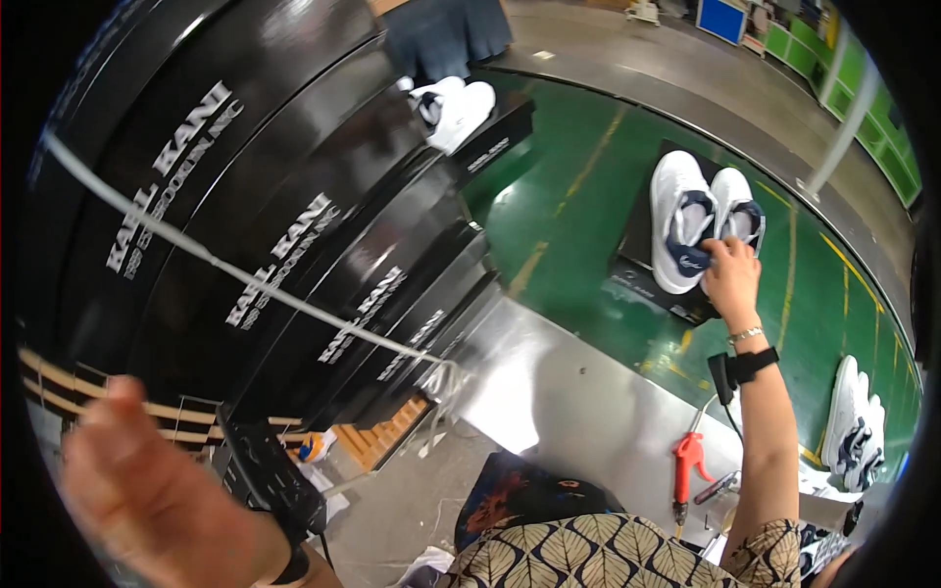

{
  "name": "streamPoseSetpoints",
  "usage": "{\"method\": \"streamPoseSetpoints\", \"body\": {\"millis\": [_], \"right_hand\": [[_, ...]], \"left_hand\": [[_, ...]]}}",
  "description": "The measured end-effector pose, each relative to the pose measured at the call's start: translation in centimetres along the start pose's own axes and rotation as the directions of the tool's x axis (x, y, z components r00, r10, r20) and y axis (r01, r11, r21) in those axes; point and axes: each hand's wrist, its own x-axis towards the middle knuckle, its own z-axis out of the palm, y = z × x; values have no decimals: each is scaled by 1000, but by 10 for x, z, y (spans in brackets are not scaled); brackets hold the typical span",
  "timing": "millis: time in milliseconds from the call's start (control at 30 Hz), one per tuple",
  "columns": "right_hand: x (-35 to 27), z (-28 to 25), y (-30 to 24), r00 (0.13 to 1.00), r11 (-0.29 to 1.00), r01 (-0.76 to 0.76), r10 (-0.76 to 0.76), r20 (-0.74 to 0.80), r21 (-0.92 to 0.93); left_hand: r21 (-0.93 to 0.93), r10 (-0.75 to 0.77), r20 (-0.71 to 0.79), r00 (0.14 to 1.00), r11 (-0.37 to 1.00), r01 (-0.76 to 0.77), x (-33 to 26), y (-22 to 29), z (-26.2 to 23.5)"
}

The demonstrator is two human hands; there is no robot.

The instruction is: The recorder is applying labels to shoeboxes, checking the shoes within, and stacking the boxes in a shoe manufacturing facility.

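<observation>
A pair of white sneakers with dark navy linings rests on a black shoebox (pixel 642 284) on the green belt. My right hand (pixel 733 277) reaches out to the pair, its fingers closed at the heel of the left sneaker (pixel 678 211). The right sneaker (pixel 731 196) lies close alongside, partly behind that hand. A bracelet and a black strap with a small device circle my right wrist. Low at the left, my left hand (pixel 157 490) is raised near the camera, blurred, with its fingers stretched out and nothing visible in it.
Tall stacks of black shoeboxes (pixel 294 196) fill the left, crossed by a pale strap (pixel 284 296). More white sneakers (pixel 461 113) sit on a box beyond them; others (pixel 853 431) are at the right. A red air gun (pixel 688 465) lies on the metal ledge (pixel 559 377).
</observation>
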Motion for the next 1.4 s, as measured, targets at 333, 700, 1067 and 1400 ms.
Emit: {"method": "streamPoseSetpoints", "body": {"millis": [333,700,1067,1400], "right_hand": [[-85,8,-127,964,802,123,-237,122,585],[-148,79,-298,574,748,-327,-328,750,577],[-156,116,-355,619,731,-487,-97,779,478],[-171,132,-320,454,61,-889,1,891,453]], "left_hand": [[650,14,515,857,645,-401,-40,-106,-22],[647,-167,750,639,380,-661,-45,-149,-22],[612,30,752,658,340,-714,-48,-155,-21],[631,24,755,655,244,-736,-48,-144,-10]]}}
